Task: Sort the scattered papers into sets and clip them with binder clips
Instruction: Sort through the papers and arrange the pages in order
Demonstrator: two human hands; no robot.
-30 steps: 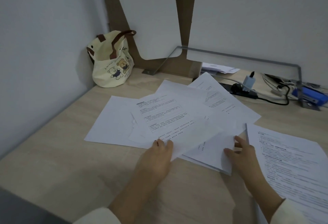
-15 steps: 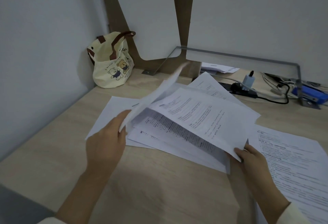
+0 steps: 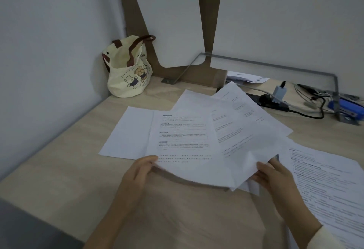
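My left hand (image 3: 137,171) and right hand (image 3: 273,175) reach forward, forearms converging, fingers (image 3: 265,167) pinched closed on sheet edges, thumbs on top.

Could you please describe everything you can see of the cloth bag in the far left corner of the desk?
The cloth bag is a small cream fabric tote with two brown strap handles that arch over its open, slumped mouth. Cartoon bears in dark tops are printed on its front, with a line of small lettering above them, too small to read. It stands upright on the wooden desk, tucked into the corner beside the wall and the brown back panel. No paper touches it.
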